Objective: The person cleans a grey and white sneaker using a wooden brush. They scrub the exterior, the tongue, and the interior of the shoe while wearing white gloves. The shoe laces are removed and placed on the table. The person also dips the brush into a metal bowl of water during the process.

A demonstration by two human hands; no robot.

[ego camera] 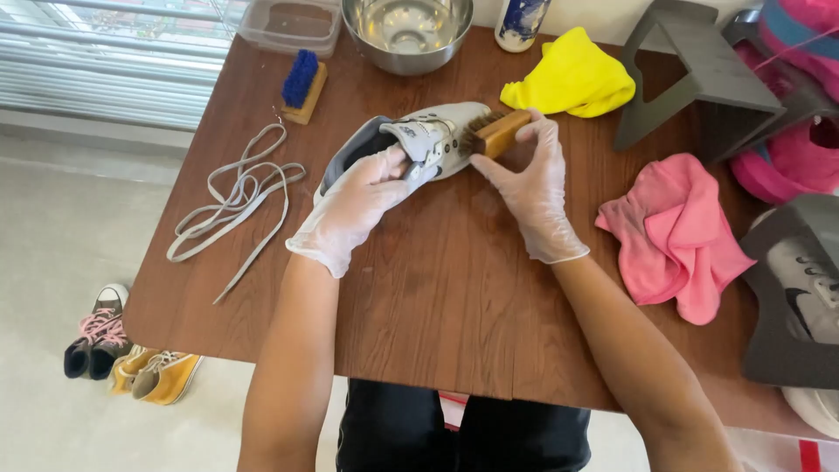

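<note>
Gripping shoe [419, 140] and wooden brush [498, 133], both hands' fingers closed, mid-table [437, 288].

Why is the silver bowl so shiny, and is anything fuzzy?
Head view: the metal bowl mirrors window daylight as bright glare; the hands, shoe and brush look sharp; the table edges bend slightly from the wide lens.

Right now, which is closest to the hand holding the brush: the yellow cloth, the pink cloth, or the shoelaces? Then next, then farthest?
Measured from the right hand in the head view:
1. Yellow cloth, just above it toward the table's far edge.
2. Pink cloth, off to its right.
3. Shoelaces, far across on the left, past the shoe.
</note>
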